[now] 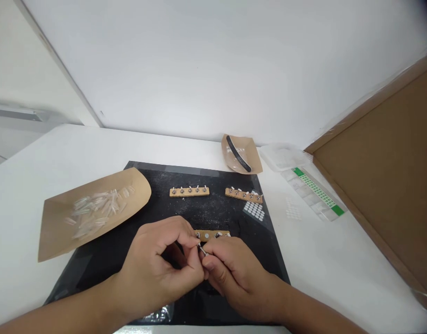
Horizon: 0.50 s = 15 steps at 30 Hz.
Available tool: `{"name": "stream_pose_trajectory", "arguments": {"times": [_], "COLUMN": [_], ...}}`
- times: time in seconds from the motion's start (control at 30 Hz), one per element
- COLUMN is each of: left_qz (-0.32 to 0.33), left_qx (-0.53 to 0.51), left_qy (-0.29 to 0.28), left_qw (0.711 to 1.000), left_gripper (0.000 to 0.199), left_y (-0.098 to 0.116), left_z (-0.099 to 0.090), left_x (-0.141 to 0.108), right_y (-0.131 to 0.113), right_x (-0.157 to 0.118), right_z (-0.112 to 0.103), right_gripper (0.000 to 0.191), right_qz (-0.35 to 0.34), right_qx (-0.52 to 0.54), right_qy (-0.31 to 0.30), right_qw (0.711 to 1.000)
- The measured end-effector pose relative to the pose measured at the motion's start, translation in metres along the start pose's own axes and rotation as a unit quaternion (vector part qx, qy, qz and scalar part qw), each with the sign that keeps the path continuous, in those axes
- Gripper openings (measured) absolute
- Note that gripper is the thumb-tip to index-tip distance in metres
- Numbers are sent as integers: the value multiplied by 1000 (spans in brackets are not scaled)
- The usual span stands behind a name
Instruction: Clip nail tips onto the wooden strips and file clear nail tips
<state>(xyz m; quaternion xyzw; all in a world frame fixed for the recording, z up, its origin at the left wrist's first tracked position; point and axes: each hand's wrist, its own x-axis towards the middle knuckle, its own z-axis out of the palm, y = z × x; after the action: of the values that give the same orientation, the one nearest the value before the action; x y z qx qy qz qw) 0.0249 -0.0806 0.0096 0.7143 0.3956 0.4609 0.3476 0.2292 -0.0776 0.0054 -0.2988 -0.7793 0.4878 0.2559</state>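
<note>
My left hand (pixel 164 266) is closed in a pinch, thumb and forefinger meeting at the upper end of a small metal pin (pixel 202 250). My right hand (pixel 236 273) grips the same pin's lower end between thumb and forefinger. Any small piece at the pin's tip is too small to make out. Just beyond the fingers lies a tan strip (pixel 213 235) with small metal stands and a bare pale disc, partly covered by my hands. Farther back are a second strip (pixel 189 191) and a third strip (pixel 243 195), both bearing rows of metal stands with pale tops.
A brown paper tray (pixel 55 222) on the left holds clear nail tips (pixel 95 208). A smaller tray (pixel 255 162) holds a black nail file (pixel 238 154). White oval stickers (pixel 254 211) lie right on the black mat (pixel 158 185). A green-labelled clear packet (pixel 318 194) and a cardboard box (pixel 384 171) stand right.
</note>
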Motion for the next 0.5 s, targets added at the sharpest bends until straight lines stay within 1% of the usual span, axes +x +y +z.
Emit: {"name": "stream_pose_trajectory", "arguments": {"times": [0.17,0.27,0.37,0.5], "left_qz": [-32,-66,-95,-110], "left_qx": [-70,-104,-136,-148], "left_qy": [-2,-9,-26,-36], "left_qw": [997,992,986,982], "left_gripper": [18,13,9,5], "left_y": [-4,-3,-2,-1], "left_z": [1,0,-2,-3], "left_x": [0,2,4,6], "right_y": [-3,-5,-5,-5], "right_x": [-2,-2,-2,-2], "right_z": [0,0,-1,-1], "right_gripper": [41,45,51,50], "right_qz": [28,43,43,58], "right_qx": [73,115,143,202], "right_qy": [-2,13,27,23], "right_qw": [997,992,988,977]}}
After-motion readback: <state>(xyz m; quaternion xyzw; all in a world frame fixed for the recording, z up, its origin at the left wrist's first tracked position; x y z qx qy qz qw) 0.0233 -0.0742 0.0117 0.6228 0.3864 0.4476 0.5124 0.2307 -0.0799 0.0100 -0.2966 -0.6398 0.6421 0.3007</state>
